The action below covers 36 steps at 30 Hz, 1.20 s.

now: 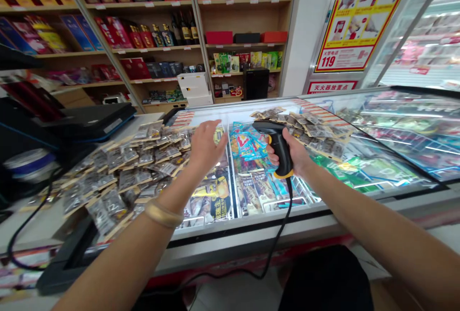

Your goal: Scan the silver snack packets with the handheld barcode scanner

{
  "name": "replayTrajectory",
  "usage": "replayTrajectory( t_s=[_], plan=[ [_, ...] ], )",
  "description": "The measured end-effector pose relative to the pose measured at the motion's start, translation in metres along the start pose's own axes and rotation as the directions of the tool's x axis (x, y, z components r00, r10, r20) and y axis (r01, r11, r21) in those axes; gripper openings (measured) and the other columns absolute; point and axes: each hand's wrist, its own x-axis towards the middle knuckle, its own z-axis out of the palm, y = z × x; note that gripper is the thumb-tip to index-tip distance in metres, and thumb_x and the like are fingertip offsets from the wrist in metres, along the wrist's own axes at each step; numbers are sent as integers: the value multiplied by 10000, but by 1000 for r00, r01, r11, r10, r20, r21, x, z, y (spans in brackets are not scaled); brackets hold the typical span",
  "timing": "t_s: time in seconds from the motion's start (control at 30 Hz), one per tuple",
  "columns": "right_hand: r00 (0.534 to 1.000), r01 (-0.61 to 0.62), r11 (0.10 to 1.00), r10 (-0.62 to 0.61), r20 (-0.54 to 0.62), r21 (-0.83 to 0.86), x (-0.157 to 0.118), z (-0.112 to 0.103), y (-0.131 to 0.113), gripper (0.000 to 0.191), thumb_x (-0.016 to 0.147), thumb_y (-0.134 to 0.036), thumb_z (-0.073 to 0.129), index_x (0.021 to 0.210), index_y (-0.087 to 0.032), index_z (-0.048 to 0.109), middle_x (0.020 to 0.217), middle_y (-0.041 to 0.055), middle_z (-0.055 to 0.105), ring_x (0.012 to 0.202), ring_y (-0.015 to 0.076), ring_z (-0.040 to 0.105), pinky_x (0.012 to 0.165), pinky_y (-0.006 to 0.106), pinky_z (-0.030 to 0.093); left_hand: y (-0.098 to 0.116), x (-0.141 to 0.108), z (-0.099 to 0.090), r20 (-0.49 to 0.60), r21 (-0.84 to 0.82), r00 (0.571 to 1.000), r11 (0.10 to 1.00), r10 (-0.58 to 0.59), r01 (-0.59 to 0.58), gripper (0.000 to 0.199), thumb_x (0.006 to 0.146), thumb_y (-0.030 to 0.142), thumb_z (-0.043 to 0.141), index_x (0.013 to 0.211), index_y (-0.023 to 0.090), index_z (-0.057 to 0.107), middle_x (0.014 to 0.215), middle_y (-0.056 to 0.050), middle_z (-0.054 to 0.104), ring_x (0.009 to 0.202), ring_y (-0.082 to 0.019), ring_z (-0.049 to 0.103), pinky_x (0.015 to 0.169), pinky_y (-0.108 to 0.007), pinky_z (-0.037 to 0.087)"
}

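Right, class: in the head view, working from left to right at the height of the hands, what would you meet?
Left heap of small packets → left hand → bright blue packs → scanner in the right hand → green packs.

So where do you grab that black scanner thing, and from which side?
By the handle, I'd say, coming from the right, like the right hand does. The black scanner has a long handle slanting down from its head, slim enough for fingers to wrap around. Best stay above the yellow-edged bottom, where the cord comes out.
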Motion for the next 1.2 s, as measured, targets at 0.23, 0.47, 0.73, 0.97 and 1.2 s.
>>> replayTrajectory(
  t_s=[0.23, 0.47, 0.73, 0.97, 1.2],
  plan=[
    [979, 75, 997, -79, -190, -29, -34, -68, -28, 488, 847, -671, 557, 829, -184, 582, 615, -3, 507, 452, 104, 413, 386, 223, 362, 67, 9, 86, 410, -59, 910, 997, 62, -41, 401, 932, 290, 475, 1278, 139, 611, 1325, -127, 628, 1256, -233, 561, 1103, -370, 416],
    [981, 70, 997, -71, -182, -14, -32, -70, -27, 497, 856, -684, 524, 877, -191, 583, 628, -2, 503, 460, 113, 415, 396, 236, 364, 92, 16, 118, 627, 95, 772, 973, 106, -211, 547, 994, 347, 339, 1504, 152, 371, 1613, -112, 316, 1489, -298, 285, 1191, -484, 275],
    [987, 65, 998, -66, -150, -8, -34, -65, -25, 521, 863, -696, 504, 904, -183, 588, 626, -3, 506, 461, 109, 430, 398, 228, 374, 95, 2, 95, 722, 104, 681, 954, 122, -281, 553, 1005, 366, 307, 1502, 130, 363, 1598, -143, 335, 1470, -292, 330, 1187, -439, 276],
    [989, 65, 998, -64, -134, 1, -35, -63, -27, 512, 872, -688, 497, 917, -187, 592, 616, -8, 507, 447, 109, 423, 399, 236, 369, 88, 8, 88, 628, 146, 773, 960, 96, -238, 432, 964, 295, 410, 1306, 99, 588, 1392, -193, 568, 1301, -290, 528, 1071, -392, 422],
    [987, 72, 997, -72, -144, -3, -35, -61, -29, 534, 862, -709, 485, 951, -194, 594, 625, -4, 498, 461, 121, 420, 403, 247, 371, 86, 8, 105, 628, 200, 769, 931, 118, -306, 489, 971, 230, 296, 1399, 152, 520, 1577, -106, 393, 1433, -279, 388, 1177, -444, 304]
  ],
)
